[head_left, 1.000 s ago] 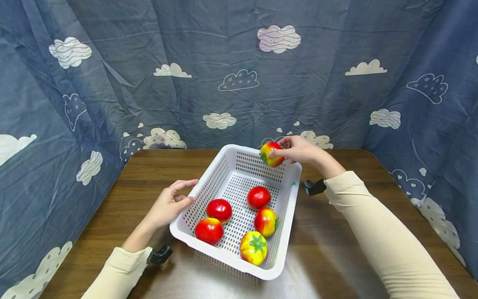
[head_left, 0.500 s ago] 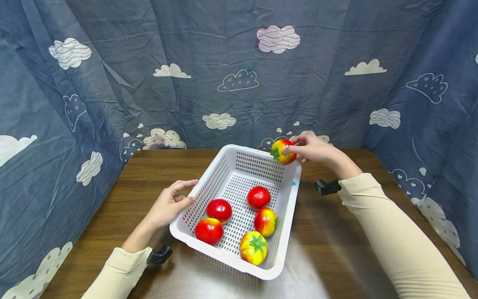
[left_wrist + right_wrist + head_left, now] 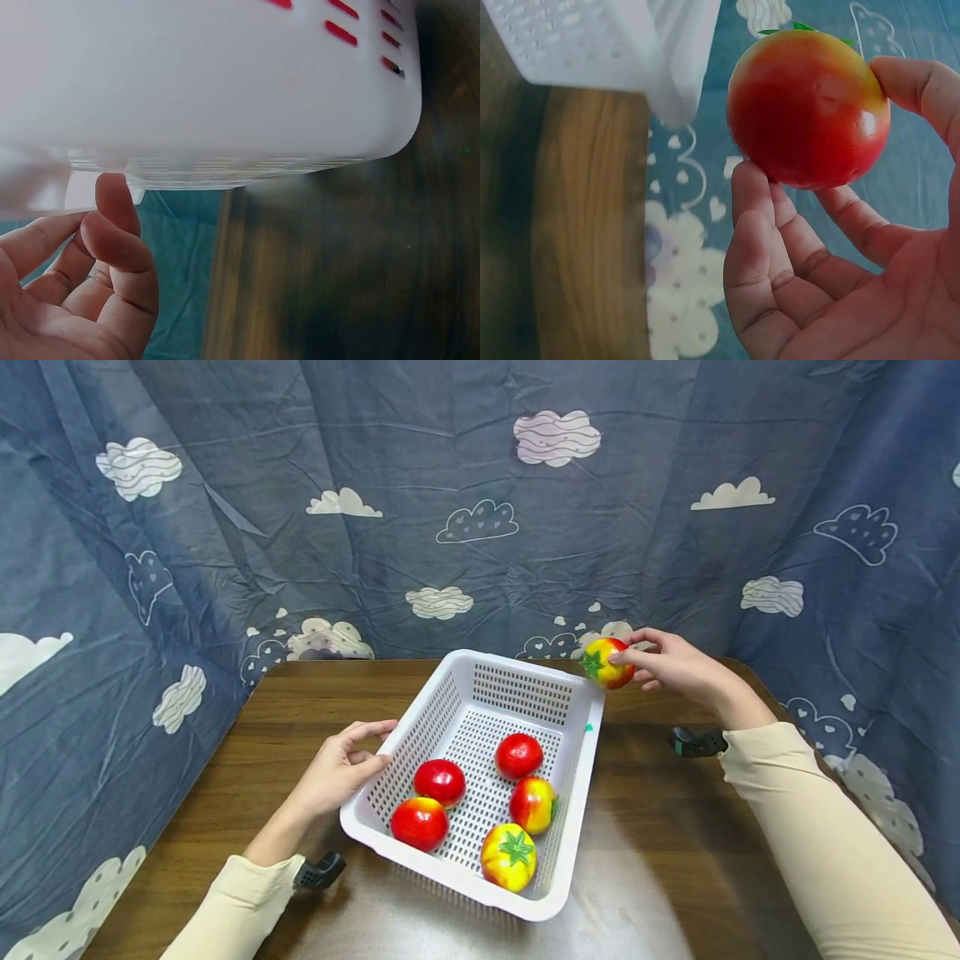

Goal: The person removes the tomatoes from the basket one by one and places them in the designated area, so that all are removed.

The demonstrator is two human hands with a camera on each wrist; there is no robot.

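Note:
My right hand (image 3: 686,672) pinches a red and yellow tomato (image 3: 606,663) with a green star-shaped leaf top, just beyond the far right corner of a white slotted plastic basket (image 3: 587,777). In the right wrist view the tomato's smooth red underside faces the camera, the fingertips around it. My left hand (image 3: 337,770) touches the basket's left rim with loosely bent fingers and thumb. Inside the basket lie several more tomatoes: red ones such as the tomato (image 3: 519,756) near the middle, and a yellower tomato (image 3: 509,857) at the near right, leaf top up.
The basket stands on a brown wooden table (image 3: 652,835), with bare wood on both sides. Behind the table and at its sides hangs a dark blue curtain (image 3: 360,560) with white clouds. Each wrist wears a black camera, such as the right wrist camera (image 3: 697,742).
My right hand has carried the tomato rightward, from above the basket's far end to past its far right corner. My left hand, the basket and the tomatoes in it stay put.

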